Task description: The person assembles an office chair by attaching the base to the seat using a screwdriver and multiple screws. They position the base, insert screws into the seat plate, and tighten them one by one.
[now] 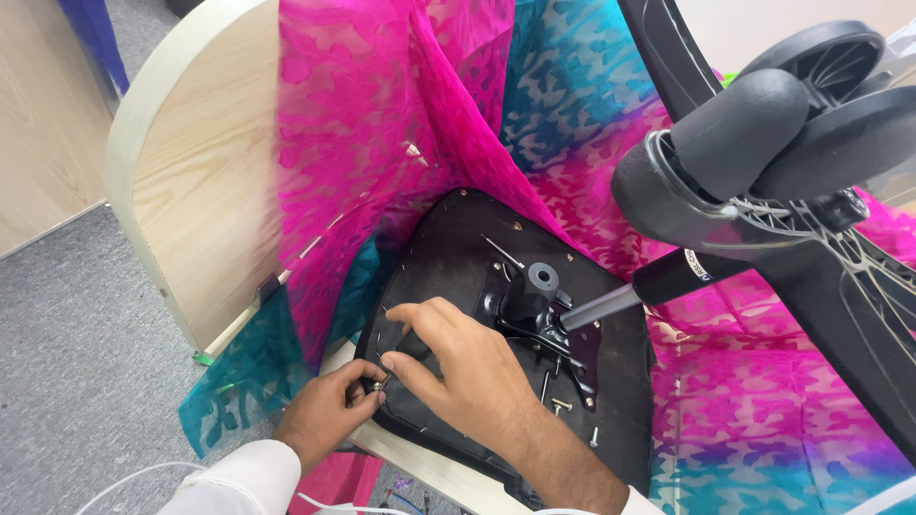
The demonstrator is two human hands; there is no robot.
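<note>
An upturned black chair seat [458, 248] lies on a pink and teal patterned cloth [382, 124]. Its black metal mechanism plate [544, 315] and silver gas cylinder [601, 307] point up to the right. My left hand [324, 412] pinches a small metal screw or nut [378, 385] at the seat's near left edge. My right hand [468, 367] rests on the seat's underside, its fingertips meeting the same small part. Loose bolts [558, 405] lie on the seat next to the plate.
The chair's black wheeled base [763, 143] with castors looms at the upper right. A light wooden curved panel [191, 181] stands at the left under the cloth. Grey carpet [76, 353] covers the floor, and a white cable [143, 474] runs near my left sleeve.
</note>
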